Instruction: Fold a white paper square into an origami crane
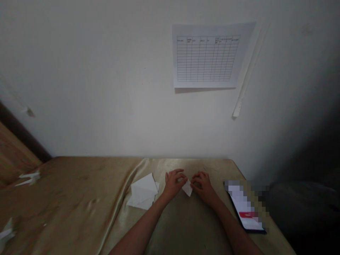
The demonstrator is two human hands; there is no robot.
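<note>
A small piece of folded white paper [187, 188] comes to a point toward me, low over the cloth-covered table. My left hand [174, 182] pinches its left edge between thumb and finger, the other fingers curled above. On the opposite edge, my right hand [203, 184] closes thumb and fingertips on the same paper. Just left of my left forearm lies a loose pile of white paper sheets [143, 191], overlapping at odd angles.
A phone-like device [245, 209], partly blurred out, lies near the table's right edge. White folded paper figures [32, 177] rest at the far left, another [7, 233] nearer me. The shiny tablecloth [79, 198] has a long wrinkle. A printed chart [207, 58] hangs on the wall.
</note>
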